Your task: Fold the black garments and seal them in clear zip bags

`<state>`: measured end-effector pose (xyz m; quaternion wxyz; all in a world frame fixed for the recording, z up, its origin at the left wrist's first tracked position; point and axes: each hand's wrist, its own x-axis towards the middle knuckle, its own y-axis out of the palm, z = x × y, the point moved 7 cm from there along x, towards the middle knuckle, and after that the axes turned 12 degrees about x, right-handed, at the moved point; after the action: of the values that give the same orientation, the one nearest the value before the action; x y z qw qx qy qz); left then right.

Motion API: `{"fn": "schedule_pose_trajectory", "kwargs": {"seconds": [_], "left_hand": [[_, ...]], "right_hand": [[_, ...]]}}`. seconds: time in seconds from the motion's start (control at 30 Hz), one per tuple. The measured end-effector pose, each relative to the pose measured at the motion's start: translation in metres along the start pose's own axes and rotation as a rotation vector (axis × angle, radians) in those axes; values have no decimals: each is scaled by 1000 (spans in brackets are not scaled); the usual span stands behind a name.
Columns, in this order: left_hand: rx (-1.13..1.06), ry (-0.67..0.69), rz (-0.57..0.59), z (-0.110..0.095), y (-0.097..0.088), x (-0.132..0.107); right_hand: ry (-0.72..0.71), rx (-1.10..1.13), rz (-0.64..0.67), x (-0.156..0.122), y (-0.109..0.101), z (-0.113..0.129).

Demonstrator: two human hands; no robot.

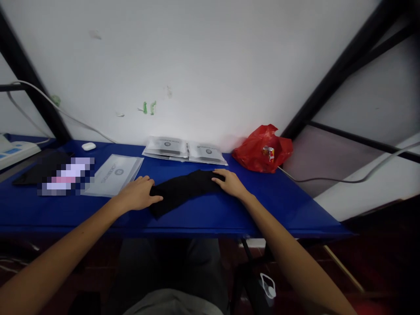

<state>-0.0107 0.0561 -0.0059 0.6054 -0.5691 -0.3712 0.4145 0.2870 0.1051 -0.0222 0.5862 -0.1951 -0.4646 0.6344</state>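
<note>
Item: black fabric piece (183, 190), elongated, lying flat near the front edge of the blue-covered table (229, 214). Left hand (139, 194): palm down, fingers loosely spread, resting on the cloth's left end. Right hand (229, 183): flat, fingers together, pressing the right end. Behind: clear plastic packets (183, 149); red plastic bag (262, 148) to the right; white mouse (88, 146) to the left.

Black cloth (185, 190): matt fabric, soft, lightly creased. Table top (278, 210): smooth blue sheet, glossy, with a faint sheen. Near packet (113, 175) and far packets (185, 151): clear plastic film, shiny, pale printed insert inside. Red bag (259, 146): thin plastic, crinkled, glossy. Mouse (88, 146): white hard plastic, smooth. Wall (210, 65): white, matt, scuffed and stained. Frame bars (328, 74): black, matt, apparently metal.
</note>
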Motion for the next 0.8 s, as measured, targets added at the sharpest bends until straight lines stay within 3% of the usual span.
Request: {"fn": "schedule_pose_trajectory", "kwargs": {"seconds": [0.17, 0.27, 0.37, 0.53, 0.63, 0.8], "left_hand": [[-159, -34, 164, 4, 8, -3], [-235, -40, 201, 10, 6, -2], [-236, -97, 143, 29, -5, 1], [-238, -302, -47, 73, -31, 4], [-236, -329, -42, 78, -36, 5], [-252, -344, -39, 74, -38, 9]], "right_hand": [[41, 39, 17, 4, -7, -2], [56, 26, 13, 3, -8, -1], [27, 26, 9, -1, -6, 7], [-63, 149, -81, -12, -6, 33], [-182, 224, -87, -19, -4, 56], [-311, 262, 64, -29, 15, 78]]}}
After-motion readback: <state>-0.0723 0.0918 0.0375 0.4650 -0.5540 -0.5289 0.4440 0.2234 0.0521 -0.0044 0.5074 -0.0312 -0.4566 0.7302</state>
